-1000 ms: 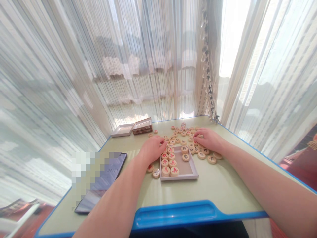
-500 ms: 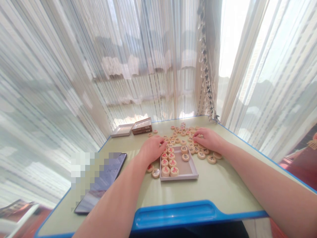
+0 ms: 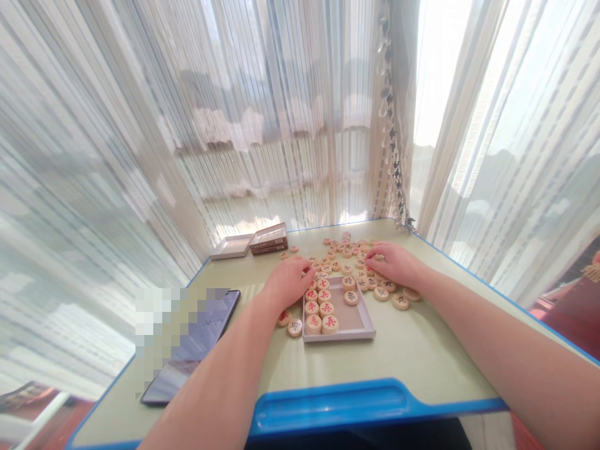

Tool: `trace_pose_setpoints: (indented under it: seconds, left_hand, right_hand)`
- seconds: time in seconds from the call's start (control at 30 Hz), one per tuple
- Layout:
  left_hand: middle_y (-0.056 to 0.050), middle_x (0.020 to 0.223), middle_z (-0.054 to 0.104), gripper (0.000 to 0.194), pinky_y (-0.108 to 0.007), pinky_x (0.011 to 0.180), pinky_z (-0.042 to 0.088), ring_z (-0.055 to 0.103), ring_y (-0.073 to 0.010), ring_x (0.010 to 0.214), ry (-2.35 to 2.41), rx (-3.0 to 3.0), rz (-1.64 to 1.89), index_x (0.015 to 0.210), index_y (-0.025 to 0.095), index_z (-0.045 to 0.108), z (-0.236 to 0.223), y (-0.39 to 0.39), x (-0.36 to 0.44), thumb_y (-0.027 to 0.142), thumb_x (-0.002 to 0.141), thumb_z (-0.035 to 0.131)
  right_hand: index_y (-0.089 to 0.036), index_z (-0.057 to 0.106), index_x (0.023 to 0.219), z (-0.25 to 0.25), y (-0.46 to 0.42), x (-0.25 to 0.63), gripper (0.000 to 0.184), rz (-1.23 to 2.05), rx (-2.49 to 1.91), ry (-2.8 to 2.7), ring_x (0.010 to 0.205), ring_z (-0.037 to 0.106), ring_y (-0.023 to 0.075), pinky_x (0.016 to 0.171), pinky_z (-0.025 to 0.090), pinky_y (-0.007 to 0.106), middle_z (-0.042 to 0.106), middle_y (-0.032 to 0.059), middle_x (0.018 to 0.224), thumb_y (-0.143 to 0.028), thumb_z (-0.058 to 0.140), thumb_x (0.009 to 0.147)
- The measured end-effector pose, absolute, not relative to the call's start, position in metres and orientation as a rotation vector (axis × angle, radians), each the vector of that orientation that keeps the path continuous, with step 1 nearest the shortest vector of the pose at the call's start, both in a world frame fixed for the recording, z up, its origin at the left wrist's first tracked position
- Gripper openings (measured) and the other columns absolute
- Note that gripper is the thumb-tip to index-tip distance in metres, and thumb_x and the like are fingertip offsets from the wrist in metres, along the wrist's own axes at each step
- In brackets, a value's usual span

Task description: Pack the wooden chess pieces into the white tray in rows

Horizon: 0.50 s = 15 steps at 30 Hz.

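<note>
My left hand [image 3: 290,280] is at the far left corner of a shallow white tray [image 3: 360,334], fingers curled down; anything under the fingertips is hidden. Two columns of red-marked Chinese chess pieces [image 3: 325,308] fill the tray's left side. On its right side lie two black-marked pieces [image 3: 350,297]. Beyond the tray, my right hand [image 3: 390,261] reaches into the loose pieces [image 3: 347,270], its fingers closed at a red-marked piece [image 3: 369,269] partly covered by them. Near my left wrist, a black-marked piece [image 3: 295,327] and a red-marked one [image 3: 284,318] lie outside the tray.
A phone or tablet [image 3: 206,337], partly pixelated, lies at the left of the pale green table [image 3: 422,350]. Brown boxes [image 3: 269,240] and a white box part [image 3: 231,247] are at the far left. A blue trough [image 3: 332,405] lines the near edge; curtains hang behind.
</note>
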<state>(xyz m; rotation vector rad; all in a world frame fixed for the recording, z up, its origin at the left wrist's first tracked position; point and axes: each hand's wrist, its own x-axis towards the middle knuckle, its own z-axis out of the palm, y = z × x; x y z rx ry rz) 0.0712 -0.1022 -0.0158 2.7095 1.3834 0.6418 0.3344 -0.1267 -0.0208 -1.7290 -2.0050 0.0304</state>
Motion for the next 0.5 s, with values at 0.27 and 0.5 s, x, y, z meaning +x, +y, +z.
trace_pose_setpoints:
  seconds: [0.27, 0.5]
  left_hand:
    - [-0.004, 0.076, 0.058, 0.033, -0.027, 0.068, 0.041, 0.054, -0.0156, 0.072, 1.378, 2.701, 0.641, 0.067, 0.018, 0.055, -0.0161, -0.1023, 0.0718, 0.038, 0.086, 0.036]
    - [-0.004, 0.077, 0.058, 0.033, -0.027, 0.069, 0.041, 0.054, -0.0158, 0.073, 1.388, 2.698, 0.627, 0.068, 0.018, 0.056, -0.0166, -0.1025, 0.0712, 0.038, 0.086, 0.036]
  right_hand:
    - [-0.021, 0.068, 0.078, -0.0212, -0.1266, 0.3350, 0.019, 0.039, -1.729, -2.006, 0.081, 0.060, 0.0173, 0.075, 0.045, 0.026, 0.064, 0.0036, 0.090, -0.028, 0.050, 0.076]
    - [-0.021, 0.068, 0.078, -0.0235, -0.1244, 0.3357, 0.019, 0.049, -1.721, -2.008, 0.080, 0.059, 0.0177, 0.075, 0.044, 0.027, 0.063, 0.0040, 0.090, -0.028, 0.050, 0.076]
